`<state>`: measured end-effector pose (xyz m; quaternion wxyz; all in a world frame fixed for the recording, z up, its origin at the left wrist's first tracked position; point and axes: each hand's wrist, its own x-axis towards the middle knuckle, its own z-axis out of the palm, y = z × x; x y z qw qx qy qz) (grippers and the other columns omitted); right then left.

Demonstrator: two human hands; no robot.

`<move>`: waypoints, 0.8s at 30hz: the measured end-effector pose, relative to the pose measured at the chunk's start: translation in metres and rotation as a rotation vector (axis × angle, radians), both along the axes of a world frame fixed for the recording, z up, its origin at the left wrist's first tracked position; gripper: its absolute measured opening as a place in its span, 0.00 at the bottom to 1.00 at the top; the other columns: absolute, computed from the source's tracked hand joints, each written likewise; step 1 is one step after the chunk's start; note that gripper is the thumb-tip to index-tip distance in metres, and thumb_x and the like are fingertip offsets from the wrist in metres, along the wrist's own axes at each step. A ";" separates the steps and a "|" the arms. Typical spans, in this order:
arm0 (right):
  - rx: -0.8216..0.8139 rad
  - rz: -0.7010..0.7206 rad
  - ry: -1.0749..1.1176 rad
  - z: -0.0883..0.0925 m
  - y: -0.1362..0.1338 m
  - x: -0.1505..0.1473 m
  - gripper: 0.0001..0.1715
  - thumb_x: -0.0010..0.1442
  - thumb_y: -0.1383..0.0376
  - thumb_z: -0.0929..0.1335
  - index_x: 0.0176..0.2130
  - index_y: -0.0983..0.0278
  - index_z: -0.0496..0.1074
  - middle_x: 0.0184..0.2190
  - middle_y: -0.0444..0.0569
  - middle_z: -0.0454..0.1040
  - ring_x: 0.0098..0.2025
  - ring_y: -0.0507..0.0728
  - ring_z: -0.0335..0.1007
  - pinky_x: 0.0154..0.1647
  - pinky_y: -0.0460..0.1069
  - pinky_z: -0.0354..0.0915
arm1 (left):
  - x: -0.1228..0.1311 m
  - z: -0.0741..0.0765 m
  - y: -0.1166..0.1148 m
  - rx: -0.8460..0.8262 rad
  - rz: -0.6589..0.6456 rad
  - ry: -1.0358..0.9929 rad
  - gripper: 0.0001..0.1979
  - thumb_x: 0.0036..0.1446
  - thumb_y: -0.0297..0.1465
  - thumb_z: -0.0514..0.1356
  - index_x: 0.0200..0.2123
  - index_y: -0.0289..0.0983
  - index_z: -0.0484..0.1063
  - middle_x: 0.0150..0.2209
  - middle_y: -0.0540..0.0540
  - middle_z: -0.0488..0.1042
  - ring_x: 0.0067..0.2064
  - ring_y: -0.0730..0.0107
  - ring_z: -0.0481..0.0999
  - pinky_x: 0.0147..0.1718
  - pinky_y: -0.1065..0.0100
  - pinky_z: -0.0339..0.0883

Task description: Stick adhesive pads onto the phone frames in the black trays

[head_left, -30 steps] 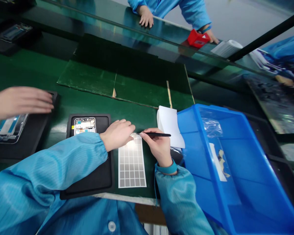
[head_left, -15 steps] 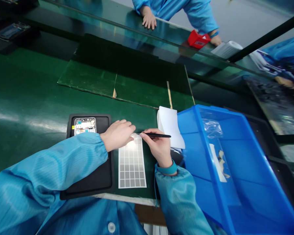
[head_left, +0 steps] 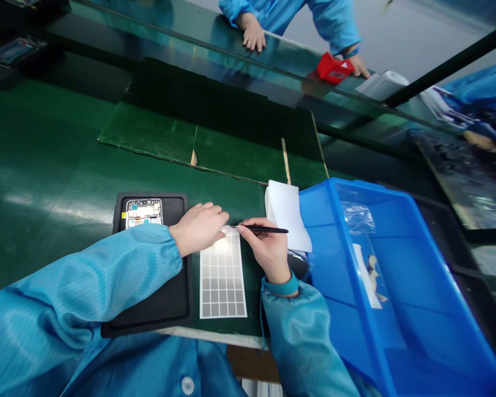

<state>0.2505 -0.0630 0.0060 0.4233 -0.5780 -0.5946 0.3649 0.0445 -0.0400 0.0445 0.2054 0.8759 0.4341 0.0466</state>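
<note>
A white sheet of grey square stickers lies on the green bench in front of me. My left hand is closed at its upper left corner, thumb on the sheet and fingers curled past the edge. Between the fingertips of my right hand is a pair of black tweezers. Their thin tip points left to the top edge of the sheet, close to my left fingers; what it touches is too small to tell. Left of the sheet, an opened phone rests in a black tray, partly hidden by my left sleeve.
A blue bin stands at the right, with clear plastic and paper scraps inside. White papers lean beside it. Across the bench, a co-worker's hand rests near a red tape dispenser. A green board lies at the back.
Both my hands, the tweezers and the sheet stay where they were. The co-worker's hand by the red dispenser has shifted slightly.
</note>
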 end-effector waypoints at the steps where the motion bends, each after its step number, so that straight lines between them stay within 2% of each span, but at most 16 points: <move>1: -0.001 -0.001 -0.004 0.000 0.000 0.000 0.12 0.53 0.56 0.77 0.33 0.60 0.77 0.31 0.47 0.79 0.34 0.59 0.77 0.37 0.54 0.74 | 0.000 0.000 0.000 0.000 0.000 -0.001 0.09 0.60 0.35 0.63 0.38 0.35 0.71 0.41 0.43 0.75 0.46 0.57 0.72 0.43 0.60 0.65; 24: 0.008 -0.011 -0.013 0.001 -0.001 0.000 0.10 0.52 0.58 0.77 0.32 0.60 0.77 0.31 0.47 0.78 0.34 0.59 0.77 0.38 0.54 0.73 | 0.000 -0.001 -0.001 0.010 -0.002 -0.005 0.09 0.60 0.35 0.62 0.38 0.35 0.71 0.41 0.43 0.75 0.46 0.57 0.72 0.43 0.60 0.65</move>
